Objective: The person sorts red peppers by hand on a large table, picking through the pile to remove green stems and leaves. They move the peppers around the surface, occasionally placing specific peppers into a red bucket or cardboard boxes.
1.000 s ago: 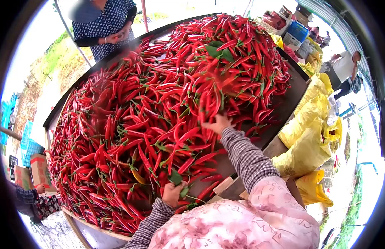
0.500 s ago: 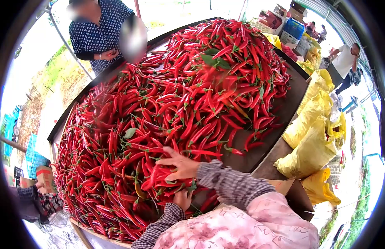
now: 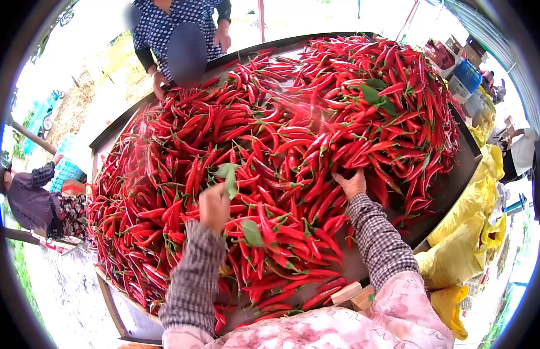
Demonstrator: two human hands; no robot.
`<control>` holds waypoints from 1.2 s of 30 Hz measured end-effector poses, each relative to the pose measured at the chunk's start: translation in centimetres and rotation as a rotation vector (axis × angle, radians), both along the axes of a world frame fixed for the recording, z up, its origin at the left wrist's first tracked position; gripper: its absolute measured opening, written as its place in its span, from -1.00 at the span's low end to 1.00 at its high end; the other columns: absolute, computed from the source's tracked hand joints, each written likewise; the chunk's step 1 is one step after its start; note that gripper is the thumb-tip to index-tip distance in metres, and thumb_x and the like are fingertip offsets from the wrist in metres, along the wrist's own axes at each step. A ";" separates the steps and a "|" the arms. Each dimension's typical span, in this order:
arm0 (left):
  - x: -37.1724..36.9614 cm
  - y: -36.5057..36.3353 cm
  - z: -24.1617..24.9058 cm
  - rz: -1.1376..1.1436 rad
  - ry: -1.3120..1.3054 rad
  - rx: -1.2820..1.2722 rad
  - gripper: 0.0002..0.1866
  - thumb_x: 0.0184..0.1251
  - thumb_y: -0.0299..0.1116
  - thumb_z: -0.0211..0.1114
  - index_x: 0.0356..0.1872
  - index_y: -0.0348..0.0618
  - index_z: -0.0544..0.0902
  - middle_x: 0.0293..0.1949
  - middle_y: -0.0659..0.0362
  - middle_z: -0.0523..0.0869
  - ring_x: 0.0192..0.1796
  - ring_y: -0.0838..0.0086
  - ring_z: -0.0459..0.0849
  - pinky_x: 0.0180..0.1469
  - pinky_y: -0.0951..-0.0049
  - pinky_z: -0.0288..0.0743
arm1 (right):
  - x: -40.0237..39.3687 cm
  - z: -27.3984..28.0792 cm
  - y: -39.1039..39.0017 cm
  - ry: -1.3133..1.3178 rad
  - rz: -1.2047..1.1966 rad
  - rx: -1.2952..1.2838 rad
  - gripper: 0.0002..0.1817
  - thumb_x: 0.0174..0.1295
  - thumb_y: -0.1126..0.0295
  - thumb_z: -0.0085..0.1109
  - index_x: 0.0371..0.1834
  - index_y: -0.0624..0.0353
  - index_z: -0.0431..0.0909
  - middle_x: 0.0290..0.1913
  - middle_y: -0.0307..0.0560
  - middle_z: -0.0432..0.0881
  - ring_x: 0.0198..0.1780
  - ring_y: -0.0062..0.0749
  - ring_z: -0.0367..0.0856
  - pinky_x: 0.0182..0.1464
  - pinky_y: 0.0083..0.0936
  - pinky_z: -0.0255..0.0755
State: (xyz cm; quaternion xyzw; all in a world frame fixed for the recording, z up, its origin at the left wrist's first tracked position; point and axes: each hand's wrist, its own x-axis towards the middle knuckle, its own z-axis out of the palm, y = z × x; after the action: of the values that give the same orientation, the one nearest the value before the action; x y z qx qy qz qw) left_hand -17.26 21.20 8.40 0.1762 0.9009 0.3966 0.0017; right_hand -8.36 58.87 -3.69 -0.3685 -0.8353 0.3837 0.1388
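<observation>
A large heap of red chili peppers with green stems covers the tabletop in front of me. My left hand is closed over the middle of the heap, with a green leaf at its fingertips. Below and right of it, a second green leaf lies loose on the peppers. My right hand rests against the lower edge of the taller mound, thumb spread to the left and the other fingers partly hidden among peppers. Dark green leaves lie on top of that mound.
Across the table, a person in a dotted shirt has one hand at the far edge of the heap. Another person is at the left. Yellow sacks line the right side. Wooden blocks sit at the near edge.
My left hand has moved up from the near edge to the leaf. My right hand has shifted right to the taller mound. The view has swung left, and the person opposite now reaches to the peppers.
</observation>
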 end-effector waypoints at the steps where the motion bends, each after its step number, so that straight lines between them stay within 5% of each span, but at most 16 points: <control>1: -2.7 0.3 -1.2 -0.001 0.067 -0.016 -0.79 0.22 -0.42 0.12 -0.17 -0.23 0.62 -0.41 -0.16 0.64 -0.34 0.00 0.63 -0.32 0.17 0.45 | 0.2 0.4 0.1 0.000 -0.001 0.006 0.11 -0.28 -0.11 0.50 0.31 0.24 0.15 0.26 0.22 0.31 0.28 0.03 0.29 0.30 -0.22 0.20; 3: -6.7 1.4 -2.9 -0.004 -0.134 -0.437 -0.59 0.25 -0.42 0.05 0.15 -0.16 0.41 -0.15 -0.13 0.65 -0.07 0.02 0.62 -0.05 0.09 0.48 | 0.5 1.5 0.4 0.044 0.095 -0.116 0.06 -0.25 0.01 0.53 0.30 0.24 0.15 0.26 0.16 0.33 0.28 -0.04 0.30 0.29 -0.24 0.24; 6: -9.3 3.0 -4.7 -0.048 -0.267 -0.693 -0.66 0.36 -0.35 -0.07 0.11 -0.08 0.46 0.00 -0.13 0.59 0.10 0.08 0.56 0.11 0.13 0.45 | 0.5 0.4 0.6 0.151 0.054 -0.127 -0.05 -0.23 0.09 0.55 0.23 0.27 0.25 0.19 0.08 0.42 0.22 -0.13 0.39 0.26 -0.32 0.26; 9: -9.4 3.1 -6.2 -0.030 -0.170 -0.677 -0.76 0.31 -0.34 -0.01 -0.10 -0.07 0.56 -0.14 -0.09 0.66 -0.04 0.08 0.64 0.00 0.13 0.51 | -1.2 3.0 -1.8 0.239 -0.154 -0.185 -0.26 -0.16 0.13 0.51 0.08 0.30 0.44 0.04 0.04 0.56 0.06 -0.19 0.52 0.14 -0.34 0.32; 11: -8.7 1.3 -7.4 -0.021 0.077 -0.506 -0.82 0.25 -0.33 0.07 -0.20 -0.07 0.57 -0.29 -0.05 0.69 -0.20 0.11 0.69 -0.14 0.14 0.55 | -3.2 -1.4 -0.4 0.528 0.009 -0.057 -0.31 -0.12 0.12 0.47 0.04 0.32 0.48 0.01 0.07 0.59 0.04 -0.16 0.54 0.09 -0.34 0.34; 15: -9.9 -3.0 -8.6 0.098 0.222 -0.714 -0.86 0.21 -0.36 0.09 -0.26 -0.08 0.57 -0.48 0.00 0.69 -0.38 0.07 0.69 -0.28 0.15 0.57 | -7.4 2.0 -5.8 0.159 0.020 -0.154 -0.27 -0.01 -0.04 0.34 0.05 0.37 0.45 0.03 0.22 0.57 0.05 -0.02 0.54 0.08 -0.33 0.35; 19: -8.8 -8.4 -4.8 0.188 0.125 -0.185 -0.85 0.17 -0.41 0.16 -0.27 -0.19 0.62 -0.43 -0.17 0.65 -0.28 0.02 0.69 -0.24 0.13 0.51 | -13.7 -0.3 -7.1 -0.249 0.173 -0.186 0.01 -0.04 -0.38 0.10 0.15 0.44 0.35 0.11 0.43 0.44 0.23 0.10 0.38 0.21 -0.31 0.28; 20: -9.7 -11.0 -7.7 0.163 0.092 0.071 -0.85 0.17 -0.43 0.21 -0.24 -0.17 0.65 -0.50 -0.02 0.67 -0.45 0.25 0.67 -0.37 0.27 0.47 | -14.5 -0.4 -8.3 -0.159 0.146 -0.289 0.00 -0.02 -0.34 0.14 0.20 0.41 0.32 0.14 0.36 0.44 0.23 0.01 0.39 0.22 -0.34 0.27; 21: -8.1 -11.4 -5.2 0.216 -0.359 0.464 -0.90 0.26 -0.38 0.20 -0.30 -0.14 0.63 -0.59 0.21 0.61 -0.61 0.57 0.51 -0.57 0.49 0.33 | -15.4 -0.1 -10.1 -0.068 0.117 -0.392 -0.01 -0.01 -0.30 0.18 0.25 0.38 0.28 0.16 0.30 0.44 0.24 -0.07 0.40 0.23 -0.36 0.27; 23: -2.4 -9.8 1.7 0.368 -0.584 0.652 -0.86 0.35 -0.31 0.17 -0.35 -0.14 0.55 -0.60 0.32 0.53 -0.67 0.76 0.35 -0.77 0.67 0.08 | -17.0 0.2 -12.4 0.323 0.439 -0.706 -0.01 -0.01 -0.18 0.29 0.31 0.37 0.20 0.20 0.18 0.41 0.23 -0.26 0.37 0.24 -0.41 0.25; 25: 2.2 -10.0 3.0 0.050 -0.517 0.647 -0.89 0.34 -0.37 0.19 -0.30 -0.18 0.52 -0.52 0.27 0.59 -0.52 0.63 0.54 -0.48 0.62 0.46 | -21.2 -3.6 -13.3 0.314 0.421 -1.031 -0.17 -0.05 0.05 0.44 0.22 0.32 0.31 0.04 0.01 0.55 -0.03 -0.36 0.56 0.05 -0.45 0.43; 26: 4.7 -9.5 3.4 0.076 -0.597 0.637 -0.92 0.31 -0.44 0.22 -0.28 -0.20 0.52 -0.46 0.26 0.61 -0.39 0.57 0.60 -0.30 0.54 0.52 | -20.4 -0.7 -14.8 0.221 0.426 -0.941 -0.26 -0.05 0.08 0.45 0.14 0.28 0.39 -0.03 -0.04 0.59 -0.10 -0.39 0.58 -0.01 -0.46 0.45; 29: 11.3 -6.0 1.2 -0.225 -0.350 0.400 -0.70 0.15 -0.62 0.28 -0.07 -0.22 0.53 -0.35 0.20 0.65 -0.27 0.54 0.64 -0.22 0.51 0.52 | -18.8 7.1 -18.5 0.108 0.521 -0.952 -0.46 -0.04 0.15 0.44 -0.04 0.21 0.54 -0.17 -0.11 0.64 -0.21 -0.42 0.60 -0.14 -0.48 0.49; 31: 13.9 -4.4 -1.6 -0.200 -0.326 0.189 -0.47 0.02 -0.57 0.27 0.12 -0.17 0.45 -0.37 -0.11 0.64 -0.33 0.10 0.67 -0.27 0.31 0.53 | -18.7 8.7 -20.3 0.292 0.649 -0.673 -0.56 -0.04 0.23 0.42 -0.11 0.19 0.56 -0.22 -0.12 0.64 -0.23 -0.43 0.61 -0.17 -0.50 0.49; 34: 15.0 -3.5 -5.2 -0.152 -0.156 -0.246 -0.59 0.02 -0.43 0.25 -0.03 -0.18 0.47 -0.45 -0.09 0.63 -0.39 -0.02 0.61 -0.37 0.13 0.49 | -18.2 10.3 -25.5 0.174 0.690 -0.604 -0.30 -0.10 0.20 0.41 0.12 0.21 0.34 -0.14 0.01 0.61 -0.14 -0.30 0.62 -0.05 -0.33 0.50; 36: 14.8 -3.5 -6.5 -0.166 0.004 -0.269 -0.77 -0.01 -0.41 0.26 -0.30 -0.22 0.50 -0.49 -0.06 0.61 -0.39 0.00 0.61 -0.37 0.08 0.48 | -14.9 15.3 -28.3 -0.095 0.754 -0.185 -0.02 -0.10 0.08 0.39 0.35 0.18 0.05 0.26 0.21 0.27 0.25 0.03 0.33 0.25 -0.08 0.21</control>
State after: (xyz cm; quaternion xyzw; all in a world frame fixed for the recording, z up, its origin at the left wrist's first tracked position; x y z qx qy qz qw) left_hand -2.41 17.72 1.93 0.2491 0.9282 0.2707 0.0560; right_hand -23.30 30.57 11.63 -0.0640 -0.8795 0.4640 -0.0848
